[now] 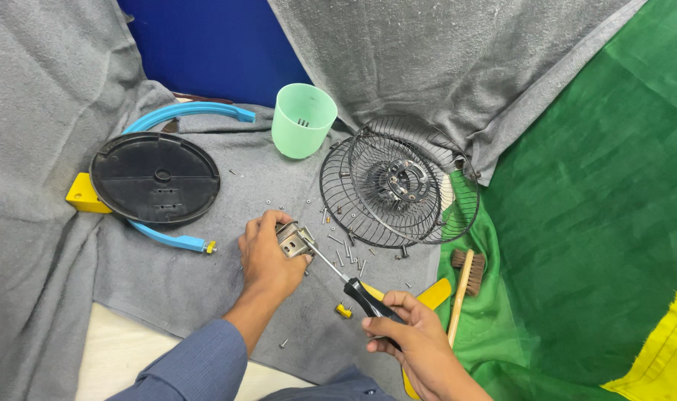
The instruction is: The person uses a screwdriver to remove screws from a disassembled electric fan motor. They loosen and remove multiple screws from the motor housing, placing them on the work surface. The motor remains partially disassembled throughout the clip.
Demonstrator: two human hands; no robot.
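My left hand (268, 256) grips a small grey metal bracket (294, 239) against the grey cloth. My right hand (413, 338) holds a screwdriver (353, 286) by its black and yellow handle, its shaft slanting up-left with the tip at the bracket. Several loose screws (346, 256) lie scattered on the cloth around the bracket and toward the wire fan guards (398, 182).
A black round base (154, 178) lies on a blue curved frame (186, 113) with a yellow block (82, 194) at left. A green plastic cup (303, 120) stands behind. A wooden brush (465, 276) and yellow piece (433, 297) lie on green cloth at right.
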